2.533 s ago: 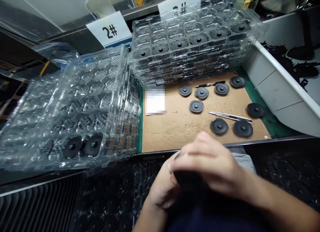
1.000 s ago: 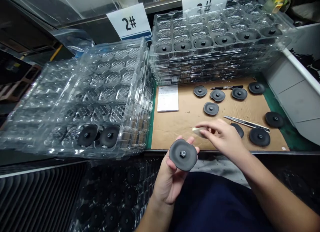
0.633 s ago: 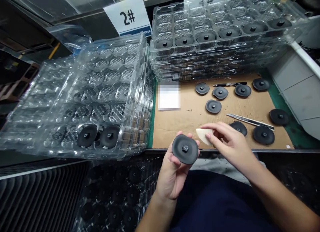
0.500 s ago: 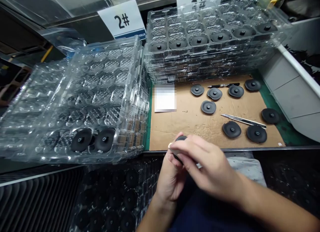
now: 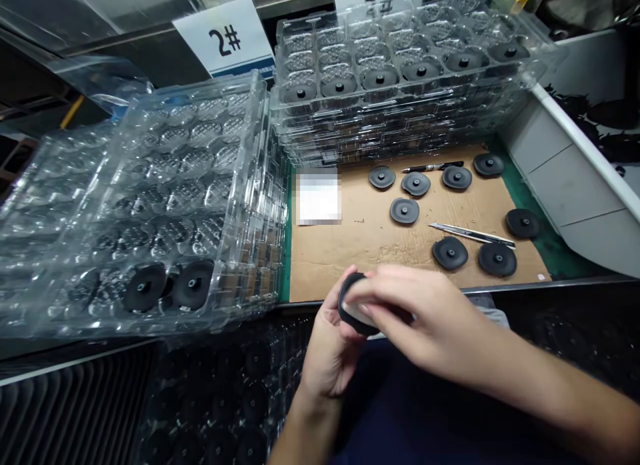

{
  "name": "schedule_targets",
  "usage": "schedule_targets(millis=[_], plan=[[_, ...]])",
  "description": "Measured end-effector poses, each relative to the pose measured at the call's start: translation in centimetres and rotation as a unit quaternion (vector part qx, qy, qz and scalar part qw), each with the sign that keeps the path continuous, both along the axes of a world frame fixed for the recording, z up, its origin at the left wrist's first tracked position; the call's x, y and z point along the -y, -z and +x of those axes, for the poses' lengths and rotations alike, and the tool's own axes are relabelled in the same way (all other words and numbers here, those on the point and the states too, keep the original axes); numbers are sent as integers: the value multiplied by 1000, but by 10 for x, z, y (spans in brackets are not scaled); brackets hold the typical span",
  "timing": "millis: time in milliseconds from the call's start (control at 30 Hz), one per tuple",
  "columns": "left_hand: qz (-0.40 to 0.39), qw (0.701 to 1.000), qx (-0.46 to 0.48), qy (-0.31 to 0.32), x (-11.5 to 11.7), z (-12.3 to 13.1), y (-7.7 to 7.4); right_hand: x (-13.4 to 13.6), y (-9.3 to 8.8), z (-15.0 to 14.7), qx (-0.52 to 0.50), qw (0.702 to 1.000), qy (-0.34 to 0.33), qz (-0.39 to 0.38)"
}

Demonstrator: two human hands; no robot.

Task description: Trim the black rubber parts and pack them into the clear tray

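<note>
- The black rubber disc (image 5: 353, 306) now stands edge-on in the air just above the near edge of the bench, no longer lying face-up as it did a second ago.
- The left hand (image 5: 327, 345) cradles it, fingers curled up behind its rim, and grips it firmly.
- The right hand (image 5: 425, 315) has come across and closes over the disc's face, with its fingers nearly hiding it. A second ago this hand was apart from the disc, pinching the pale pad.
- The pale pad (image 5: 359, 311) now shows only as a sliver between the right fingers and the disc, pressed against the disc's face. I cannot tell exactly what material it is.
- Beyond the hands lies a brown cardboard sheet (image 5: 350, 261) on a green mat (image 5: 547, 251).
- Seven more black discs lie on the cardboard, the nearest (image 5: 450, 253) just beyond the right hand, and another (image 5: 523, 223) sits on the mat.
- A utility knife (image 5: 473, 234) and a black pen (image 5: 433, 167) lie among them, beside a blurred white paper (image 5: 319, 198).
- To the left, a clear plastic tray stack (image 5: 240, 185) holds two discs (image 5: 145, 288) in its near row.
- Behind, a second stack (image 5: 400, 71) carries a row of discs, beneath the "2#" sign (image 5: 225, 35).
</note>
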State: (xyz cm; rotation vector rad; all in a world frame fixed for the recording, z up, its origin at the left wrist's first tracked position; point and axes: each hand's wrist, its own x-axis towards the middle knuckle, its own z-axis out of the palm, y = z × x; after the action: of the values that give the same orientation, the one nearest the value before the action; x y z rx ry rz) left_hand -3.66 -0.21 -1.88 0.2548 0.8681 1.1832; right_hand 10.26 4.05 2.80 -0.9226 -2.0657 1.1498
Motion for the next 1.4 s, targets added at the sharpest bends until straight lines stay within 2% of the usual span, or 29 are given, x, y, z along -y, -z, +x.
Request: schedule_targets(millis=[100, 167, 233, 300, 367, 467, 500, 533, 600, 667, 733, 833, 900, 933, 1000, 1100, 1167, 1200, 1233, 1300, 1400], plan=[[4, 1000, -3, 18, -1, 0, -3, 2, 1, 1, -46, 994, 21, 93], [19, 999, 20, 34, -1, -2, -5, 6, 4, 8, -59, 994, -24, 88], [27, 998, 41, 38, 0, -4, -4, 10, 6, 21, -22, 997, -49, 48], [15, 999, 37, 32, 1, -4, -1, 10, 7, 33, 43, 998, -17, 36], [2, 999, 23, 25, 2, -2, 1, 5, 10, 38, 92, 992, 37, 74], [-19, 999, 18, 34, 4, -1, -2, -7, 16, 36, 51, 982, 49, 174], [-21, 998, 29, 49, 5, -2, -4, -11, 19, 35, 17, 983, 45, 176], [-19, 996, 47, 67, 6, -3, -6, -13, 23, 34, -16, 987, 50, 150], [-5, 991, 89, 99, 8, -5, -10, -15, 32, 36, -54, 993, 99, 28], [9, 986, 125, 110, 9, -6, -11, -10, 46, 41, -56, 978, 166, -115], [12, 984, 145, 103, 9, -5, -9, 1, 64, 49, -48, 952, 206, -221], [5, 982, 162, 98, 9, -4, -5, 17, 91, 60, -26, 929, 201, -310], [3, 981, 166, 103, 8, -4, -3, 23, 97, 65, -3, 926, 189, -327], [4, 981, 165, 106, 8, -5, -3, 23, 94, 66, 10, 929, 190, -318], [10, 981, 159, 109, 6, -4, -4, 21, 75, 66, 35, 942, 220, -251], [18, 983, 144, 114, 6, -2, -6, 16, 29, 58, 50, 964, 258, -41], [9, 984, 135, 117, 7, 0, -6, 14, 4, 46, 28, 974, 199, 107], [0, 986, 123, 112, 9, 1, -6, 14, -3, 39, 19, 976, 152, 152], [-11, 989, 105, 101, 10, 2, -5, 13, -8, 33, 23, 979, 108, 170], [-33, 994, 68, 78, 13, 3, -3, 10, -9, 21, 76, 985, 58, 142], [-44, 995, 63, 64, 15, 4, 0, 6, -3, 10, 163, 977, 70, 119]])
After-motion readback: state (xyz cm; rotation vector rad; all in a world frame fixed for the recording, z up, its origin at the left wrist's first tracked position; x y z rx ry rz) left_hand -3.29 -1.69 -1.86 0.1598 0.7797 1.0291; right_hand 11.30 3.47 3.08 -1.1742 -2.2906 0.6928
